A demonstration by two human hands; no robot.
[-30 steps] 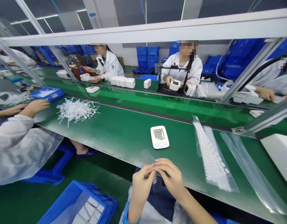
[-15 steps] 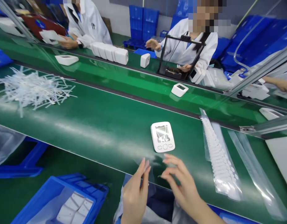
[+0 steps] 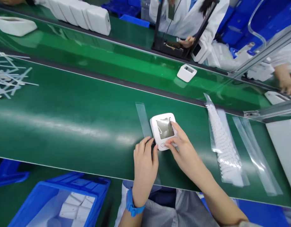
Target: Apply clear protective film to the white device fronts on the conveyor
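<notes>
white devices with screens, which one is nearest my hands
The white device on the near worktop, beside the clear strip: your right hand is on its front, your left hand at its lower corner. The others sit beyond the worktop.

Long green table (image 3: 76, 101) stretching across in front of me, top shining with pale streak of light. White device (image 3: 165, 132) with grey screen lying near front edge, screen up, slightly turned. Clear plastic strip (image 3: 142, 116) lying flat just beside it, on my left. Loose pile of thin white strips (image 3: 7, 77) spreading at far left, cut off by view. Overlapping white pieces (image 3: 227, 154) on clear film lying slantwise to my right; long clear sleeves (image 3: 257, 157) lying beyond, then big white object (image 3: 283, 143) resting at right.
</notes>
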